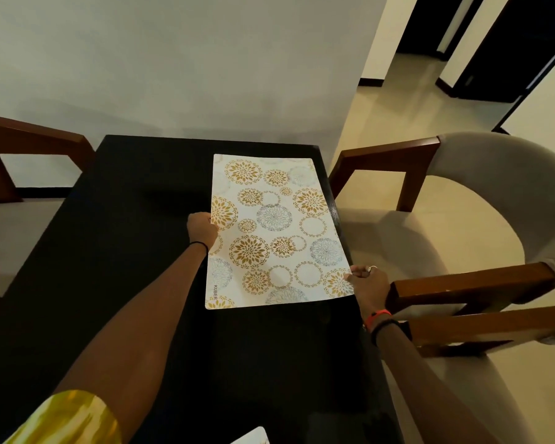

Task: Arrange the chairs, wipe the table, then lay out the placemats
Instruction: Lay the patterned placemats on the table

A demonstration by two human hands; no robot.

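The placemat (276, 232), white with gold and grey flower rings, lies on the right half of the black table (125, 251), toward the table's far end, its long side running along the table's right edge. The left hand (202, 229) grips the mat's side that faces the table's middle, fingers curled round the edge. The right hand (367, 286) pinches the mat's near corner at the table's right edge; a ring (372, 268) shows on one finger. A corner of a second mat (253, 436) shows at the table's near end. A chair (481, 187) stands just beside the table's right edge, and another chair (23, 145) beside its left edge.
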